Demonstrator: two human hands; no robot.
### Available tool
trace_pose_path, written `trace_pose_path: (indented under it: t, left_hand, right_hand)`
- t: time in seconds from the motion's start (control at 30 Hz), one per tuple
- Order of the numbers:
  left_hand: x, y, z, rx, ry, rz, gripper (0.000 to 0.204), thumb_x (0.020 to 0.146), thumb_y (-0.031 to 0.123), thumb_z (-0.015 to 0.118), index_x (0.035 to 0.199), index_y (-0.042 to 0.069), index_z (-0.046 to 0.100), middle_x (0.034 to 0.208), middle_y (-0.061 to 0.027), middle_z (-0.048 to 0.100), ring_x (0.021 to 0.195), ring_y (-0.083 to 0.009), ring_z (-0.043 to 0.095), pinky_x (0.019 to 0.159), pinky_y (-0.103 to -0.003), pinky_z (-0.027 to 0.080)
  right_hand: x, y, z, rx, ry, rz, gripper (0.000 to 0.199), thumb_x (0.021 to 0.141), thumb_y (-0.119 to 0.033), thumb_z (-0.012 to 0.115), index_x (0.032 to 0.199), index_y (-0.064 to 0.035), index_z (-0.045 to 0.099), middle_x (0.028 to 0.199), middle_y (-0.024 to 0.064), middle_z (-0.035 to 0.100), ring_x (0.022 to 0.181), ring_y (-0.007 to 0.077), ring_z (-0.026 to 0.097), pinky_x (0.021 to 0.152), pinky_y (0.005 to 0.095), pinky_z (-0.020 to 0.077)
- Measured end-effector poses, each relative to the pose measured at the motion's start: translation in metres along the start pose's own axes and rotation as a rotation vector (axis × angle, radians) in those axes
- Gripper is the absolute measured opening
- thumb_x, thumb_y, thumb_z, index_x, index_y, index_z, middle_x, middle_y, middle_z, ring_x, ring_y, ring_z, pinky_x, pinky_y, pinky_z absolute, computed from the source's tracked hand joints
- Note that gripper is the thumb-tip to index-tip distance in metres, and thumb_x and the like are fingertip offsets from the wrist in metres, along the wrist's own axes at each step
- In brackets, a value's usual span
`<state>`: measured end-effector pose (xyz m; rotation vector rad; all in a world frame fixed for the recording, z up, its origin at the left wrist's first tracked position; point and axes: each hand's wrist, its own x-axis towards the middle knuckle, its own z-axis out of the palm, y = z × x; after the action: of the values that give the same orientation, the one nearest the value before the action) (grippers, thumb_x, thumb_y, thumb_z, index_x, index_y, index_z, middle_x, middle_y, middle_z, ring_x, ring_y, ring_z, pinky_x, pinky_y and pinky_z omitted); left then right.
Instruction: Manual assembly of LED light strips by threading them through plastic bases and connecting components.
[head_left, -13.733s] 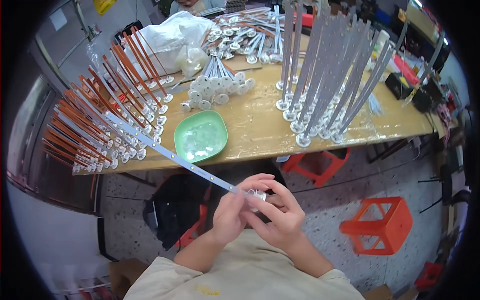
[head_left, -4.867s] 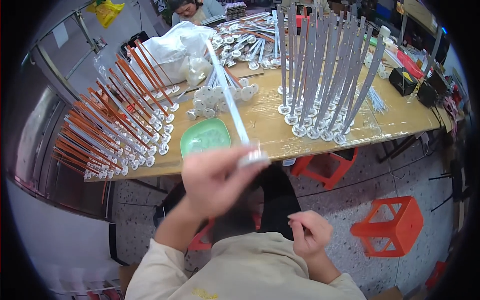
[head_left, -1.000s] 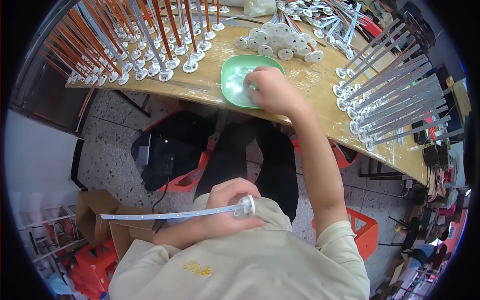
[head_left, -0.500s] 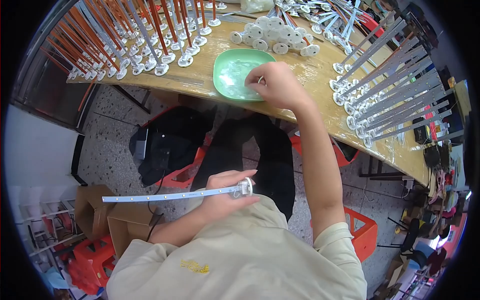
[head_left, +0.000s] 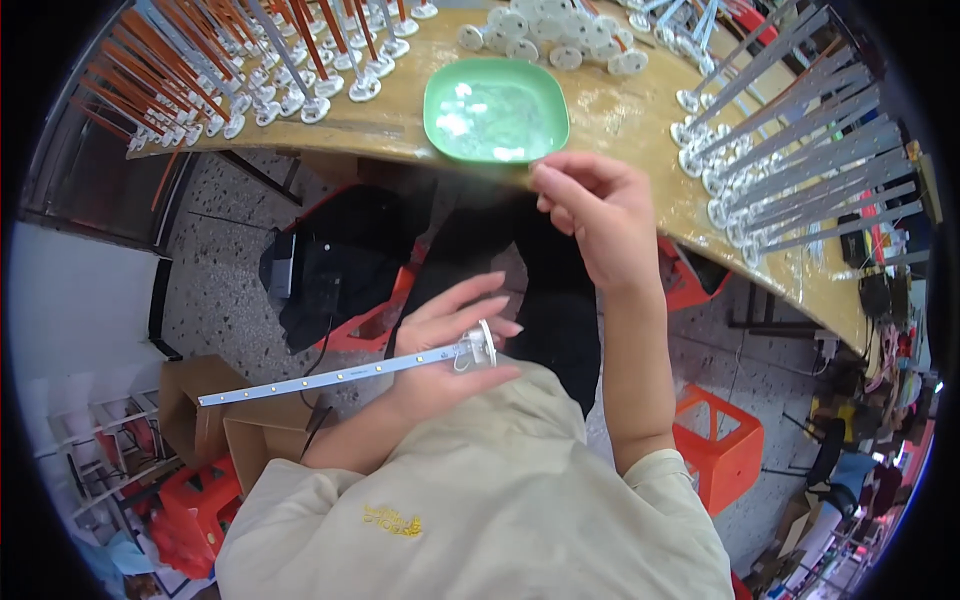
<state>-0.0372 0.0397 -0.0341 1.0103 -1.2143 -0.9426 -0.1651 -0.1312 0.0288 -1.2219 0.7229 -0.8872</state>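
My left hand (head_left: 430, 386) is in front of my lap, closed around the lower end of an LED light strip (head_left: 320, 380). The strip is thin and pale blue-white, with a row of small LEDs, and points to the left. A round white base (head_left: 486, 343) with a clear holder and a thin wire is at its right end, between my thumb and fingers. At the table's near edge, my right hand (head_left: 605, 215) is closed in a pinch. What its fingertips hold, if anything, is too small to make out. Just beyond them sits a shallow green dish (head_left: 562, 112) with small clear pieces inside.
On the wooden table (head_left: 400, 128), several orange and grey strips on white bases (head_left: 315, 108) stand at left. Grey strips (head_left: 800, 205) on bases stand at right. White discs (head_left: 566, 57) are piled behind the dish. Red stools (head_left: 715, 450) and a cardboard box (head_left: 262, 445) are around me.
My right hand has left the green dish and come back toward me, fingers still pinched. My left hand keeps the strip, its fingers spread a little more. The view has shifted slightly.
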Motion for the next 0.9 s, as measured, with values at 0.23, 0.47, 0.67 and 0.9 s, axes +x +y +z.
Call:
trace_pose_path:
  t: [0.23, 0.47, 0.67, 0.9]
  left_hand:
    - [0.013, 0.0, 0.009, -0.031, -0.049, 0.169, 0.061, 0.064, 0.008, 0.088, 0.118, -0.007, 0.062, 0.129, -0.0238, 0.055, 0.098, -0.0275, 0.069, 0.084, -0.035, 0.059]
    - [0.01, 0.011, 0.022, 0.303, -0.152, 0.175, 0.053, 0.062, 0.009, 0.088, 0.107, -0.007, 0.066, 0.11, -0.0203, 0.066, 0.089, -0.0253, 0.072, 0.079, -0.031, 0.059]
    - [0.008, 0.011, 0.033, 0.343, -0.272, 0.086, 0.045, 0.058, 0.016, 0.087, 0.095, -0.003, 0.069, 0.096, -0.0154, 0.07, 0.078, -0.0266, 0.07, 0.071, -0.029, 0.057]
    - [0.011, 0.007, 0.039, 0.305, -0.354, 0.109, 0.046, 0.057, 0.017, 0.088, 0.094, -0.003, 0.07, 0.093, -0.0151, 0.07, 0.078, -0.0264, 0.071, 0.069, -0.029, 0.057]
  right_hand:
    - [-0.083, 0.035, 0.005, 0.121, 0.006, -0.117, 0.008, 0.084, 0.003, 0.069, 0.091, 0.0056, 0.071, 0.091, 0.0068, 0.063, 0.073, 0.01, 0.063, 0.058, 0.0213, 0.0559]
    - [-0.131, 0.045, -0.01, -0.276, 0.179, -0.23, 0.015, 0.078, 0.006, 0.071, 0.092, 0.0024, 0.073, 0.09, 0.0075, 0.062, 0.07, 0.0103, 0.063, 0.057, 0.0198, 0.0502]
    - [-0.152, 0.034, -0.026, -0.56, 0.165, -0.269, 0.017, 0.074, 0.005, 0.073, 0.09, -0.0019, 0.074, 0.083, 0.0049, 0.065, 0.059, 0.0073, 0.057, 0.049, 0.0193, 0.0414]
    - [-0.166, 0.031, -0.036, -0.727, 0.134, -0.281, 0.014, 0.073, 0.005, 0.073, 0.086, -0.0005, 0.072, 0.082, 0.0072, 0.065, 0.064, 0.0141, 0.062, 0.05, 0.0221, 0.0459]
